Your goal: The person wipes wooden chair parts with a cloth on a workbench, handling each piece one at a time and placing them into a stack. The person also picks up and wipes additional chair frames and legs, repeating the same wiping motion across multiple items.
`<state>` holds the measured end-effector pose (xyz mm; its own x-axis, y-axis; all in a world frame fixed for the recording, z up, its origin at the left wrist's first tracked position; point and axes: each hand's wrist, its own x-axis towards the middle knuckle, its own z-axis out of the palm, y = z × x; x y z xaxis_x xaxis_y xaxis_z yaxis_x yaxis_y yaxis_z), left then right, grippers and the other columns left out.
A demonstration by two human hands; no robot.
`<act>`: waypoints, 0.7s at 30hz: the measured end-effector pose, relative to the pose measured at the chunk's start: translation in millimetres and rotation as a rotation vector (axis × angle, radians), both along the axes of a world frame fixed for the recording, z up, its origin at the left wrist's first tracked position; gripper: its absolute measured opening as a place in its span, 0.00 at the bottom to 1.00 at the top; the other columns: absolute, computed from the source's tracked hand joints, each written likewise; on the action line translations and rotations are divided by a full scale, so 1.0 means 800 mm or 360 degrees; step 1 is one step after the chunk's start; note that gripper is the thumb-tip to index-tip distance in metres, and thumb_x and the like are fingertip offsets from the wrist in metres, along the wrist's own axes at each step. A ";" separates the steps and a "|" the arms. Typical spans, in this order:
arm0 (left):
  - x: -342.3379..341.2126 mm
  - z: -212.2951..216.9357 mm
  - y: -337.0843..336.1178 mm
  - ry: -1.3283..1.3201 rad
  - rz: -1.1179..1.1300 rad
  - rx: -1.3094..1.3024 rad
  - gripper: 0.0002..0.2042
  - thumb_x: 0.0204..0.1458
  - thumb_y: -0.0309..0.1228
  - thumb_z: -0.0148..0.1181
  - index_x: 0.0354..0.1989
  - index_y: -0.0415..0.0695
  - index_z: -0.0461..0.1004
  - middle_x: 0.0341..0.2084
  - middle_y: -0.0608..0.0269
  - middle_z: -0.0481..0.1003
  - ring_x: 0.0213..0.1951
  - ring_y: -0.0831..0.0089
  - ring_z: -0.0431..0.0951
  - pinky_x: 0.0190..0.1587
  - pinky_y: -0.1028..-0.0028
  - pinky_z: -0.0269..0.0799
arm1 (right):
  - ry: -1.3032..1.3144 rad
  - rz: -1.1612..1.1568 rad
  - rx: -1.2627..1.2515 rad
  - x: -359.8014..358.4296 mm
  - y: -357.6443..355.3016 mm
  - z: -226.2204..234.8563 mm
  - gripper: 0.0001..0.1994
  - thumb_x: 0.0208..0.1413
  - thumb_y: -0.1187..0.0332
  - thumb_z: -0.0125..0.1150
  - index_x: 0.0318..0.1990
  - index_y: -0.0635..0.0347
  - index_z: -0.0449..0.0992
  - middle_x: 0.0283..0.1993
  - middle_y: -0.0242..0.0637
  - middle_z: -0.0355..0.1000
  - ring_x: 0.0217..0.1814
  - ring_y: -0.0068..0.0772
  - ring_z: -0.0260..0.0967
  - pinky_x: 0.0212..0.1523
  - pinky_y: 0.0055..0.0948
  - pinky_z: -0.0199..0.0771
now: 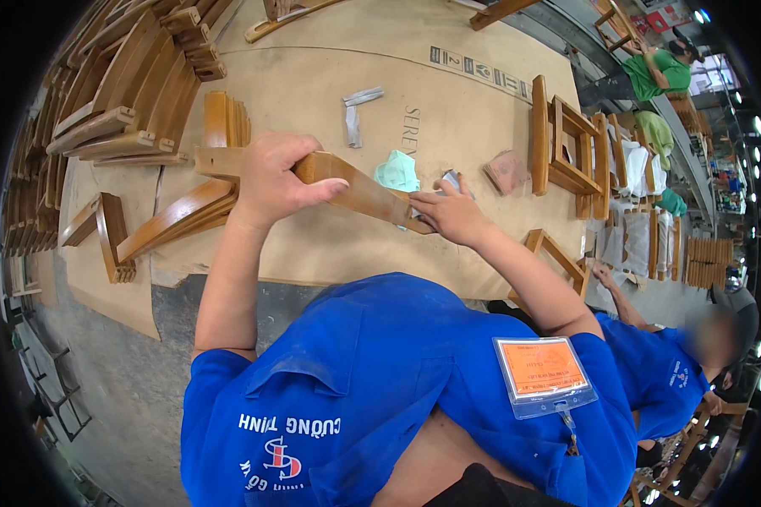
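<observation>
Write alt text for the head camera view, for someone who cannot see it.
A person's left hand grips a curved wooden furniture piece over a cardboard-covered table, while the right hand presses a small grey pad to its end. Stacked wooden parts lie around.

Smooth, satin-brown wooden chair part (355, 188); matt cardboard table cover (330, 76); soft green cloth (396, 171).

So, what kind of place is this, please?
Most likely a furniture workshop or factory. Stacks of wooden chair parts lie on a cardboard-covered workbench, both hands, left and right, hold a curved wooden piece, and other workers handle similar frames nearby.
</observation>
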<state>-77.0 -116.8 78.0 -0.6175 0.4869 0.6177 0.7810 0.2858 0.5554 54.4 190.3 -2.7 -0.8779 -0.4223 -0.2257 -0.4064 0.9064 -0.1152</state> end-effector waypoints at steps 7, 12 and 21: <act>0.020 -0.010 0.033 0.0147 -0.0022 -0.0222 0.26 0.27 0.55 0.72 0.17 0.44 0.70 0.11 0.60 0.66 0.17 0.61 0.69 0.23 0.68 0.61 | -0.0287 -0.0585 -0.0358 0.054 0.112 0.010 0.14 0.60 0.64 0.51 0.52 0.53 0.73 0.59 0.33 0.67 0.55 0.42 0.63 0.57 0.46 0.62; 0.085 -0.054 0.107 0.0109 -0.0224 -0.0559 0.29 0.28 0.60 0.68 0.26 0.45 0.73 0.20 0.62 0.72 0.25 0.61 0.74 0.32 0.66 0.64 | -0.0638 -0.1314 -0.1531 0.050 0.157 -0.084 0.13 0.57 0.66 0.53 0.46 0.62 0.74 0.43 0.45 0.74 0.44 0.48 0.70 0.47 0.35 0.69; 0.156 -0.094 0.147 -0.0048 -0.0400 -0.0884 0.25 0.40 0.58 0.62 0.29 0.46 0.71 0.23 0.65 0.71 0.27 0.67 0.73 0.32 0.69 0.63 | -0.0638 -0.0942 -0.0719 0.004 0.058 -0.285 0.19 0.55 0.64 0.56 0.55 0.49 0.70 0.47 0.44 0.72 0.51 0.45 0.69 0.49 0.44 0.65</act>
<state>47.6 0.7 3.0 -0.4553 0.8643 0.2139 0.8483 0.3481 0.3990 57.8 237.0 -231.0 -0.8721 -0.0425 -0.4875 0.2699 0.7892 -0.5517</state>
